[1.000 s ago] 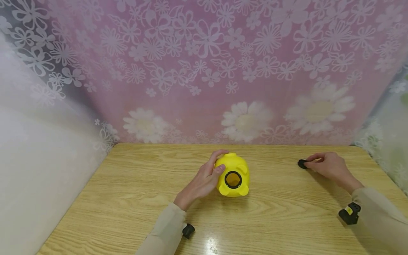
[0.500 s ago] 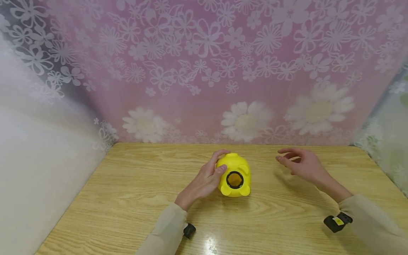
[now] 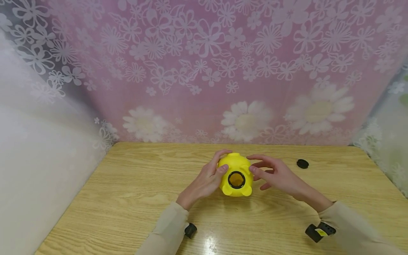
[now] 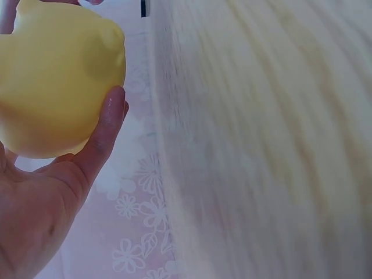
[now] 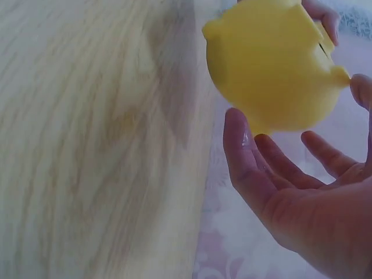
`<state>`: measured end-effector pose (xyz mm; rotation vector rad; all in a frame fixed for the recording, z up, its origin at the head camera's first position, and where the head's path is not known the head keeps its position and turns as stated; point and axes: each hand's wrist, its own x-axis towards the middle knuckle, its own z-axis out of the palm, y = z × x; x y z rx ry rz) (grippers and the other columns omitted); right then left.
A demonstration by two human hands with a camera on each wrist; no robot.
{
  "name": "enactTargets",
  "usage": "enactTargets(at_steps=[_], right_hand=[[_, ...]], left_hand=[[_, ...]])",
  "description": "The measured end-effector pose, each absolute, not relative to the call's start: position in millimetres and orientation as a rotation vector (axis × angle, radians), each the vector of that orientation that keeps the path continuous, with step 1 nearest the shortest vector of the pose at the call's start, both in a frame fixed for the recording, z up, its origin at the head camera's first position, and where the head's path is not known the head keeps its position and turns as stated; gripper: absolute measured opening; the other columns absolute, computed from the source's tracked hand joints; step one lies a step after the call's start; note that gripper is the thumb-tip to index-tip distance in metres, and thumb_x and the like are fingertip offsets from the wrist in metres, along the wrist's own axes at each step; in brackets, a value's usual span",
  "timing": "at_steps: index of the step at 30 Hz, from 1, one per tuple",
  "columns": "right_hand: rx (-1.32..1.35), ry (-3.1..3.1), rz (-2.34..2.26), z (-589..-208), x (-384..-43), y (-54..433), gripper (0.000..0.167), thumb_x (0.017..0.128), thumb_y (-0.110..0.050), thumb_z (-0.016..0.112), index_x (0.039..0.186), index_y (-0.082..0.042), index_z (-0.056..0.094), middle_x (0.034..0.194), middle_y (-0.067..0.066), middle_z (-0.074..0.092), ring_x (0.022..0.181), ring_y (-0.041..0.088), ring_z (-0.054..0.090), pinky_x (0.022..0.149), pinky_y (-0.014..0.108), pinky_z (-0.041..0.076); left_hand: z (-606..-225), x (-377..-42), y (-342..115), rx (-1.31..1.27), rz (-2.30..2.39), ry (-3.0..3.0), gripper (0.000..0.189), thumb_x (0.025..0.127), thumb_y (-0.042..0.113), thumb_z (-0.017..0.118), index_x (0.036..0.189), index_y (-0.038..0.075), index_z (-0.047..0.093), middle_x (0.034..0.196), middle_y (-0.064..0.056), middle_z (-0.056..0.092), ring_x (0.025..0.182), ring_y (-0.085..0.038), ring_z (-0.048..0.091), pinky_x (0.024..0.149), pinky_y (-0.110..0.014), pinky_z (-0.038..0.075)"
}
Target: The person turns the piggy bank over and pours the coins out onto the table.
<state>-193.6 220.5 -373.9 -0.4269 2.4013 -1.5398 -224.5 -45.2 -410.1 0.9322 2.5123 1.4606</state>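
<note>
Yellow bank point(image 3: 235, 162), apparently held above the table point(image 3: 146, 184). I note the left hand point(image 3: 206, 180) gripping its left side, thumb and fingers curled. At the bank's right, the right hand point(image 3: 276, 176) has spread, bent fingers; contact uncertain. Cap point(image 3: 302, 163) lies well right. Step, I judge: taking a two-handed hold; next calls for closing the right fingers. Interior too dim; some left fingers hidden behind the bank.

Homelike nook, exact room unclear: pink floral curtain point(image 3: 178, 78), wood-grain table point(image 3: 140, 177).
</note>
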Motion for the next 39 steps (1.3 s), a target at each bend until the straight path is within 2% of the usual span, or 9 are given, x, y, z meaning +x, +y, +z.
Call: enactTargets(at_steps=[4,7,10,15,19,24,27,32,39], right_hand=[[-0.405,2.333,-1.587,-376,-193,216,0.058,0.105,-0.034,0.059,0.156,-0.014,0.040,0.141,0.028,0.057,0.102,0.030,0.073,0.073,0.045,0.065],[-0.404,2.284,-1.647,-377,-192,216,0.061,0.105,-0.032,0.059,0.158,-0.013,0.036,0.146,0.031,0.050,0.109,0.035,0.070,0.075,0.049,0.065],[-0.454,2.245,-1.716,-379,-191,216,0.063,0.105,-0.027,0.060,0.159,-0.011,0.034,0.153,0.032,0.040,0.119,0.038,0.067,0.080,0.051,0.064],[-0.588,2.303,-1.811,-385,-189,214,0.059,0.102,-0.016,0.064,0.156,-0.012,0.040,0.154,0.028,0.041,0.117,0.020,0.068,0.082,0.046,0.064],[-0.702,2.394,-1.841,-387,-186,213,0.060,0.098,-0.008,0.068,0.153,-0.012,0.044,0.154,0.018,0.044,0.117,0.008,0.064,0.083,0.037,0.064],[-0.841,2.404,-1.915,-394,-185,214,0.065,0.091,0.005,0.072,0.150,-0.005,0.046,0.152,-0.003,0.045,0.122,0.001,0.061,0.082,0.031,0.064],[-0.885,2.399,-1.952,-400,-186,215,0.069,0.087,0.010,0.073,0.148,-0.002,0.045,0.151,-0.010,0.044,0.125,0.001,0.059,0.085,0.028,0.062],[-0.911,2.418,-1.968,-403,-187,216,0.072,0.083,0.014,0.075,0.147,0.000,0.045,0.152,-0.008,0.044,0.130,0.002,0.056,0.093,0.025,0.059],[-0.875,2.400,-1.918,-402,-187,216,0.074,0.087,0.009,0.074,0.151,-0.004,0.040,0.157,-0.002,0.037,0.134,-0.003,0.050,0.099,0.022,0.054]], left_hand=[[-409,-225,-43,0.948,1.464,2.523,0.052,0.109,0.057,0.027,0.156,0.036,0.029,0.134,-0.004,0.059,0.106,-0.014,0.063,0.096,-0.034,0.053],[-409,-225,-41,0.927,1.476,2.554,0.050,0.110,0.053,0.028,0.157,0.037,0.029,0.146,-0.005,0.053,0.117,-0.020,0.062,0.103,-0.040,0.051],[-407,-223,-39,0.827,1.518,2.565,0.054,0.110,0.050,0.028,0.161,0.034,0.023,0.161,-0.009,0.039,0.132,-0.030,0.057,0.113,-0.051,0.046],[-402,-220,-37,0.613,1.626,2.523,0.066,0.108,0.056,0.028,0.165,0.022,0.019,0.169,-0.010,0.027,0.149,-0.035,0.040,0.123,-0.055,0.034],[-399,-219,-36,0.574,1.681,2.493,0.066,0.107,0.058,0.030,0.164,0.024,0.025,0.169,-0.005,0.029,0.152,-0.031,0.036,0.124,-0.054,0.033],[-397,-219,-31,0.656,1.881,2.269,0.063,0.110,0.047,0.039,0.165,0.025,0.019,0.168,-0.007,0.030,0.149,-0.030,0.042,0.120,-0.051,0.040],[-396,-219,-30,0.624,1.952,2.101,0.062,0.109,0.042,0.046,0.164,0.035,0.018,0.166,-0.008,0.032,0.143,-0.034,0.049,0.109,-0.053,0.051],[-395,-221,-30,0.528,1.928,1.972,0.062,0.107,0.043,0.052,0.156,0.053,0.017,0.159,-0.012,0.038,0.121,-0.036,0.065,0.085,-0.059,0.061],[-396,-221,-30,0.489,1.933,1.989,0.064,0.105,0.036,0.057,0.155,0.052,0.019,0.149,-0.020,0.047,0.107,-0.030,0.070,0.082,-0.055,0.063]])
